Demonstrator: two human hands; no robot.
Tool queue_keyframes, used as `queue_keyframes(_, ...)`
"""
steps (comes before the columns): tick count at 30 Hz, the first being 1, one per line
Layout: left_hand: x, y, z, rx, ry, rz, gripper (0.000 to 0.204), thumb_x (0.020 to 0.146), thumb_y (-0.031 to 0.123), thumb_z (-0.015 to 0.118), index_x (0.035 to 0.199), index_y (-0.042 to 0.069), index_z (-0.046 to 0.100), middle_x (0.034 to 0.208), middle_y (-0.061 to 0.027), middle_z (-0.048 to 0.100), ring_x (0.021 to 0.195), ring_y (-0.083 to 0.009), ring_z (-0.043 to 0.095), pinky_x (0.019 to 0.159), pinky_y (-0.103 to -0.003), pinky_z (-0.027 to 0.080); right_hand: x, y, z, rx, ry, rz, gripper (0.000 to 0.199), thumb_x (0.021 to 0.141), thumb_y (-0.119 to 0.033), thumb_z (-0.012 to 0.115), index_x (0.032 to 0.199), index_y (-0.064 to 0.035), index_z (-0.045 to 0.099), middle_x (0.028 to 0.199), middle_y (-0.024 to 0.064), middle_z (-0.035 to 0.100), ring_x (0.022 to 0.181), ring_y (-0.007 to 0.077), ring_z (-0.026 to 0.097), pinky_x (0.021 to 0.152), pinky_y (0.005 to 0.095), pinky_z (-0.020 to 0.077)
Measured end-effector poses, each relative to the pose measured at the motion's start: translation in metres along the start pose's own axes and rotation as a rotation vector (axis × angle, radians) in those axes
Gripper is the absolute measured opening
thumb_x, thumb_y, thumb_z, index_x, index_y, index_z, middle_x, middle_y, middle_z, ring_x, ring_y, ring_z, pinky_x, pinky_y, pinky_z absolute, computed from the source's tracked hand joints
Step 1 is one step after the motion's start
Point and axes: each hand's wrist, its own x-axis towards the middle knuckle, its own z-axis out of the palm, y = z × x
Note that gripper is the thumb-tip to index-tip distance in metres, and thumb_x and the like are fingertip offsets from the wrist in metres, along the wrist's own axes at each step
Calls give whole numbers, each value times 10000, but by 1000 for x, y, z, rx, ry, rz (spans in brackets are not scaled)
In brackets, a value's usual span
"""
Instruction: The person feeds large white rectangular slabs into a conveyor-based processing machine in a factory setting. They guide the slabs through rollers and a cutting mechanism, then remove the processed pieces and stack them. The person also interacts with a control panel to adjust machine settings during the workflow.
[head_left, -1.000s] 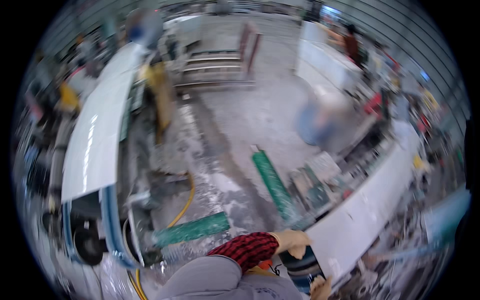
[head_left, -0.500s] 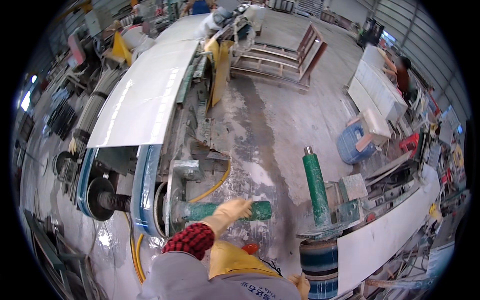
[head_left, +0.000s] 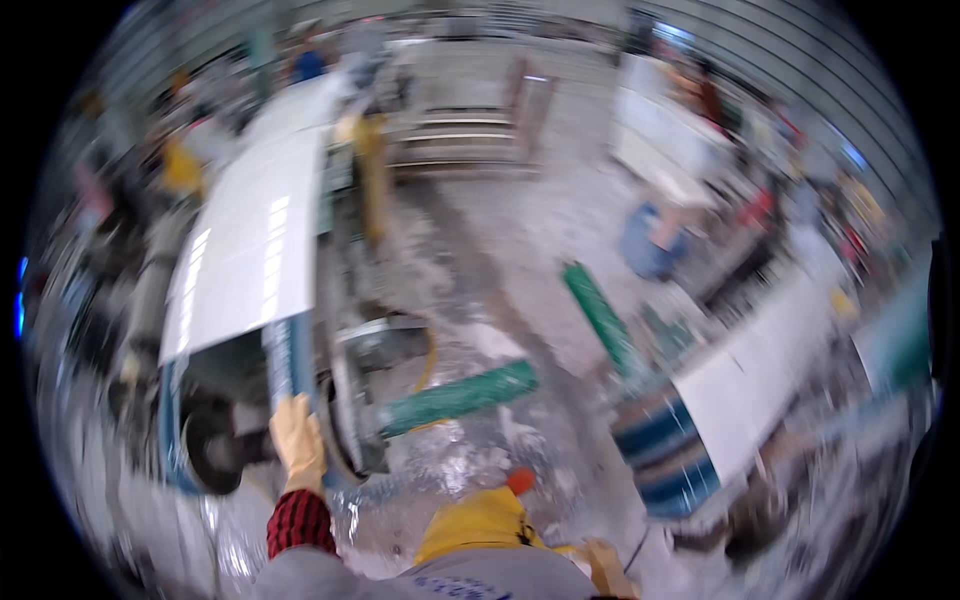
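Observation:
My left hand [head_left: 298, 440], in a cream glove below a red-and-black checked cuff, is at the near end of a blue conveyor belt [head_left: 288, 362]. Its fingers point forward and look stretched out over the belt; motion blur hides whether they press on it. A glossy white slab [head_left: 250, 250] lies on this belt and its twin. Low at my right side is my right hand [head_left: 605, 565], gloved too, with its fingers smeared and partly cut off by the lower edge. Between the two machines a green cylinder [head_left: 460, 397] juts out to the right from the left conveyor's frame.
On the right, another white slab [head_left: 745, 390] rests on blue rollers [head_left: 665, 460], beside a second green cylinder [head_left: 600, 315]. A blue drum [head_left: 653, 240] and a wooden frame [head_left: 460, 140] stand farther off. Near a pale block stack a person [head_left: 705, 95] is blurred.
My left hand has moved left, from over the green cylinder to the blue belt's near end. The view has turned and is blurred. My right hand stays low at my side.

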Motion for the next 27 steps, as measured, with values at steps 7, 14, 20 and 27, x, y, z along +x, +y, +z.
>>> queue_keyframes(7,-48,-57,40,213,-28,-48,498,1232,204,529,1713,78,557,1784,-249,500,1612,-442,489,1348,-551,359,-39,80,90,-118,-31,-3,561,1143,-535,597,1483,-123,768,1409,195,823,1302,347,788,1142,482,583)
queue_keyframes(14,-45,-39,44,159,-18,78,559,1230,232,532,1769,93,482,1814,-282,458,1654,-498,428,1364,-574,336,-11,121,126,-104,24,183,626,1116,-625,608,1360,-94,832,1298,213,852,1235,359,808,1081,507,582)
queue_keyframes(20,-40,-55,34,205,-166,51,578,1231,266,503,1773,76,443,1828,-295,407,1647,-530,398,1359,-609,311,-39,13,125,51,-25,-51,621,1123,-574,670,1291,-1,840,1118,161,876,1006,273,821,954,424,619)
queue_keyframes(27,-28,-27,12,298,-119,47,458,1101,288,635,1514,96,585,1555,-206,562,1411,-412,555,1168,-530,441,-54,-23,127,146,13,-32,568,1125,-511,714,1247,27,847,1060,122,888,996,235,829,938,399,641)
